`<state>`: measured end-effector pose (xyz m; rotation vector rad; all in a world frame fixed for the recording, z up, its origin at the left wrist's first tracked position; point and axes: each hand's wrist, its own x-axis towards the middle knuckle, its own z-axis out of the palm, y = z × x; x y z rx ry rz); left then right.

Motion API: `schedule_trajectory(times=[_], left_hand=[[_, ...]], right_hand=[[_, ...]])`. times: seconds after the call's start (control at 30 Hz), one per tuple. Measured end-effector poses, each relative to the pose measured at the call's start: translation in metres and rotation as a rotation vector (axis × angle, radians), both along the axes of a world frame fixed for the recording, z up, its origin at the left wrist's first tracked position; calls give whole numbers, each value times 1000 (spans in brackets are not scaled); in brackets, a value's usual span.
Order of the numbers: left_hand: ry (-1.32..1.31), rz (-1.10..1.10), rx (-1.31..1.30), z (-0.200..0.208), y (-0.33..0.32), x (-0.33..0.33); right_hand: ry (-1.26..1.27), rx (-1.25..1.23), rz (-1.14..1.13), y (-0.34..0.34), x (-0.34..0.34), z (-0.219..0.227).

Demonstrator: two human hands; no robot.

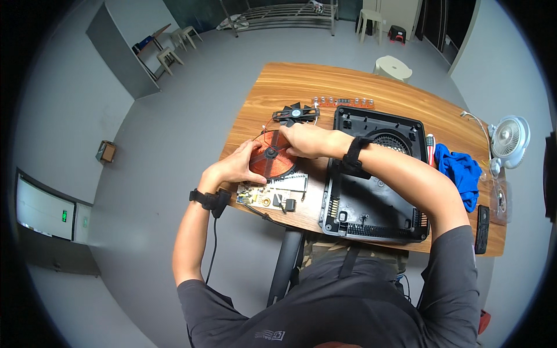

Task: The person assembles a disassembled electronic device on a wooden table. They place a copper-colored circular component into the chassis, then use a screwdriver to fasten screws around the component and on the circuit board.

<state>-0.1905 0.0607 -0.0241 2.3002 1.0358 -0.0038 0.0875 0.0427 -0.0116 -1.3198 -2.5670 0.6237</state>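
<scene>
A round copper induction coil (279, 165) with dark spokes lies at the left of the wooden table. My left hand (233, 165) grips its left side, thumb at the near edge and fingers at the far left. On its upper right rim my right hand (308, 140) is closed, the arm reaching across the black plastic housing (380, 206). Just nearer than the coil sits a circuit board (258, 195) with several components, partly covered by the coil's edge. A black cooling fan (297, 113) lies beyond the coil, with a thin cable beside it.
Behind the housing is a narrow orange button board (346, 102). To its right are a screwdriver (430, 149), a blue cloth (458, 173), a white fan (512, 139) and a black remote-like object (482, 229). A cream stool (393, 68) stands past the far edge.
</scene>
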Motion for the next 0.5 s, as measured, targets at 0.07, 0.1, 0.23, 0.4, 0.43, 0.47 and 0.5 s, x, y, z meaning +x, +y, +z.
schedule_trajectory(times=[0.07,0.1,0.23,0.4,0.43,0.47,0.5], left_hand=[[1,9,-11,-2,0,-5],[4,8,-3,-2,-1,-4],[-23,18,0,3,-6,-1],[-39,5,33,-2,-8,-6],[-39,7,35,-3,-8,-6],[-39,10,37,-3,-9,-7],[-57,8,42,-3,-8,-6]], right_hand=[[37,-52,64,0,-10,1],[-2,-98,108,-1,-13,2],[3,-82,78,-8,-16,-7],[-258,75,-103,1,-10,-12],[-281,76,-141,0,-10,-12],[-304,77,-178,0,-11,-13],[-327,77,-222,-2,-10,-12]])
